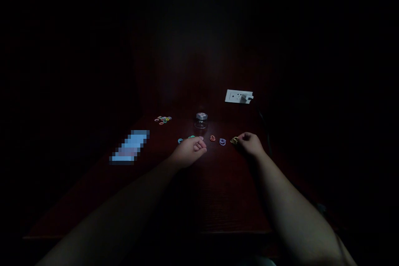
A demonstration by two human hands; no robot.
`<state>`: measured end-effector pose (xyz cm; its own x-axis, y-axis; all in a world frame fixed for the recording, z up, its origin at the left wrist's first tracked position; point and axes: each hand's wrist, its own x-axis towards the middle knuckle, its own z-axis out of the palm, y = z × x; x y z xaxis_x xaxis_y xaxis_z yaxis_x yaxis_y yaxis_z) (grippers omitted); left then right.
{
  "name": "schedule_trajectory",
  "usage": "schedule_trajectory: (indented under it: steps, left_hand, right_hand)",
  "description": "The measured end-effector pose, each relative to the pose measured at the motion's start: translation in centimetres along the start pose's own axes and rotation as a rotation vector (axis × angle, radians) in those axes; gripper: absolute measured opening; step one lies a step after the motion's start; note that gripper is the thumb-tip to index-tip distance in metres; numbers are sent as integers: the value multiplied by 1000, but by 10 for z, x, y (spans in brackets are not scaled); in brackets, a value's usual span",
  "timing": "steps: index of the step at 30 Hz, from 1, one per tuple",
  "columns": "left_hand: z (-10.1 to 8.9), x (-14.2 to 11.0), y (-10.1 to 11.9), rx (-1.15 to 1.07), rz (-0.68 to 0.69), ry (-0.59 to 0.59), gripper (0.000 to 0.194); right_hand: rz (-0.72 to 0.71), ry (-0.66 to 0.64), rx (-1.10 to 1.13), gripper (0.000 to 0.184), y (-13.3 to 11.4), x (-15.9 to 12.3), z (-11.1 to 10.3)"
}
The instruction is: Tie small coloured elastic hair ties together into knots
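Small groups of coloured hair ties lie in a row on the dark red table (215, 178). My right hand (251, 144) is closed in a pinch at the yellow hair ties (234, 140) on the right end. To their left lie the purple hair ties (222, 141) and the orange hair ties (212, 138). My left hand (189, 151) rests with curled fingers, and I see nothing in them. It partly covers a pink hair tie (201, 138), green hair ties (191, 136) and blue hair ties (180, 141).
Behind the row stands a clear lidded jar (201, 121). A loose pile of mixed hair ties (163, 120) lies at the back left. A blurred-out bright phone-like rectangle (131, 146) is at the left. The wall socket (238, 96) holds a white plug (247, 98).
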<state>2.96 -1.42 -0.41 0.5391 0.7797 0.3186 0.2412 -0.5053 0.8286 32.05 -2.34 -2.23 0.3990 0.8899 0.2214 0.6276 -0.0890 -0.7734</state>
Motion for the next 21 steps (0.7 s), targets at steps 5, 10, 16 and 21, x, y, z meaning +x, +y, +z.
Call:
schedule_trajectory:
  steps: [5,10,16,21]
  left_hand:
    - [1,0,0,-14,3,-2,12]
    - [2,0,-4,-29,34,-11,14]
    - [2,-1,-2,-32,25,-27,13]
    - [4,1,-4,-29,3,-35,13]
  right_hand:
    - [1,55,59,16,6,7,9]
    - [33,94,85,14,15,14,16]
    - [51,140,75,18,18,22,21]
    - [63,123,6,23,21,27,24]
